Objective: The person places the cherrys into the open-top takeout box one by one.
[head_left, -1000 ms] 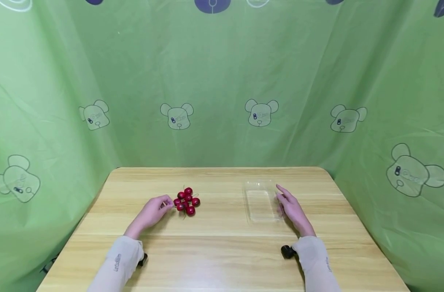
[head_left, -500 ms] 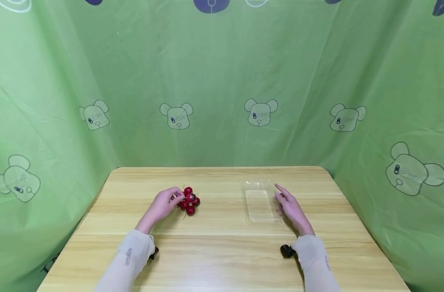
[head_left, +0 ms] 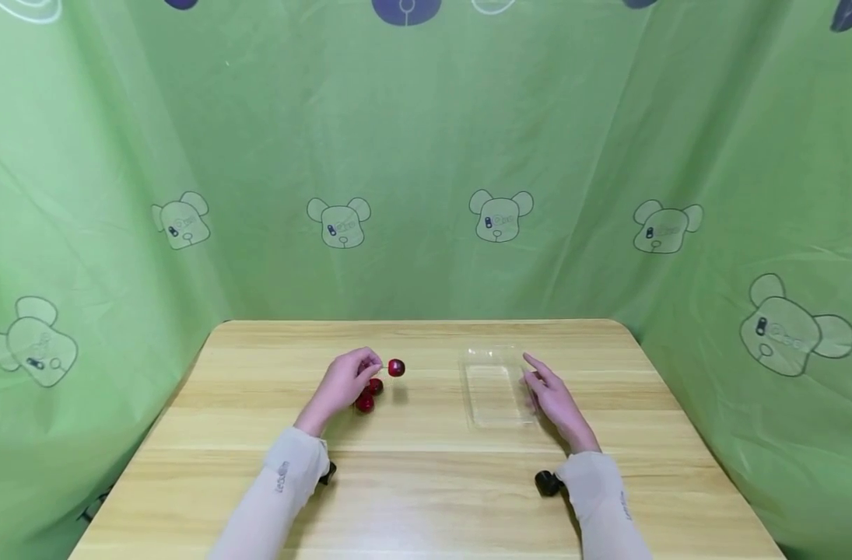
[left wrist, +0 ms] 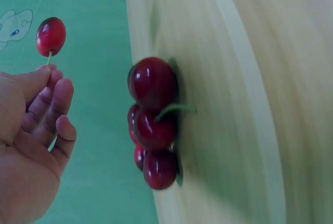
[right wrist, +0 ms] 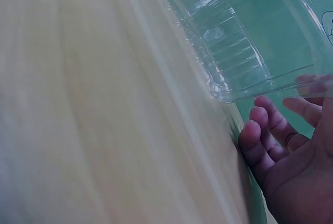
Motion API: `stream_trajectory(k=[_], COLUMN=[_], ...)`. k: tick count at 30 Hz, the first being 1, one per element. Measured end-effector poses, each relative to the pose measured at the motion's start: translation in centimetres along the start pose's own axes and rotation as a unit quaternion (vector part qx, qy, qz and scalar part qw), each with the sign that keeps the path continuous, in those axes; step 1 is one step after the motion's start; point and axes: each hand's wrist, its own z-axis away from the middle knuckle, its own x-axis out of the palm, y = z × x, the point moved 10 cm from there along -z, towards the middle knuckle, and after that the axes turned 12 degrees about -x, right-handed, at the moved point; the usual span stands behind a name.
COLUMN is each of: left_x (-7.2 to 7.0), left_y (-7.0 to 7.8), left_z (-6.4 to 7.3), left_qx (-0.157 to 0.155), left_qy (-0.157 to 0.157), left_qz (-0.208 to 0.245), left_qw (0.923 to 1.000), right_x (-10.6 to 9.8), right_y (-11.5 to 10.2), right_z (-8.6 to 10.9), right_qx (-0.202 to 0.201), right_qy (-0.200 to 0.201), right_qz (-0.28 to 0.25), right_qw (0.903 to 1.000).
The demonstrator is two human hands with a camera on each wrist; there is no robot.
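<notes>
Fingers of the left hand (head_left: pixel 340 383) pinch the thin green stem (left wrist: pixel 49 58) of a red cherry (head_left: pixel 396 368), which is in the air above the table (head_left: pixel 433 498), near the other cherries (left wrist: pixel 155 131). Those of the right hand (head_left: pixel 560 408) are relaxed, close to the side of a clear container (head_left: pixel 499 393); whether they touch it, I cannot tell. The table has pale wood grain and rounded far corners, and green cloth (head_left: pixel 426 140) with printed bear heads hangs around it in soft folds. All cherries are smooth and shiny. The container is transparent and rectangular, with ribbed wall, so its edges are difficult to see. In the head view, the left hand hides part of the cherry group, and both light sleeves (head_left: pixel 264 486) are cut off below.
</notes>
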Motion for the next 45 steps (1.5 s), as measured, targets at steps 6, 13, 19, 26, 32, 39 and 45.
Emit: stream_trajectory(k=[6, 13, 19, 26, 32, 39, 45], left_x=[1.1, 2.7, 5.0, 6.4, 6.9, 7.6, 8.2], left_y=[1.3, 3.5, 5.3, 6.3, 7.1, 7.5, 8.2], left_z=[-1.0, -1.9, -2.8, -3.5, -4.0, -4.8, -6.0], left_qx=[0.011, 0.028, 0.046, 0.048, 0.053, 0.045, 0.046], left_qy=[0.010, 0.023, 0.022, 0.026, 0.038, 0.048, 0.056], left_qz=[-0.003, -0.005, -0.021, -0.017, -0.015, -0.028, -0.061], left_qw=[0.9999, 0.9993, 0.9985, 0.9983, 0.9978, 0.9974, 0.9955], right_x=[0.2, 0.3, 0.5, 0.7, 1.0, 1.4, 1.2], right_y=[-0.1, 0.0, -0.1, 0.0, 0.0, -0.3, -0.1], right_z=[0.2, 0.2, 0.3, 0.5, 0.5, 0.4, -0.2], right_qx=[-0.001, -0.008, -0.005, -0.001, 0.000, 0.000, -0.001], right_qy=[0.006, 0.002, 0.003, 0.001, 0.004, -0.002, -0.006], right_qz=[0.005, 0.006, 0.007, 0.007, 0.006, 0.013, 0.009], right_qw=[1.0000, 0.9999, 1.0000, 1.0000, 1.0000, 0.9999, 0.9999])
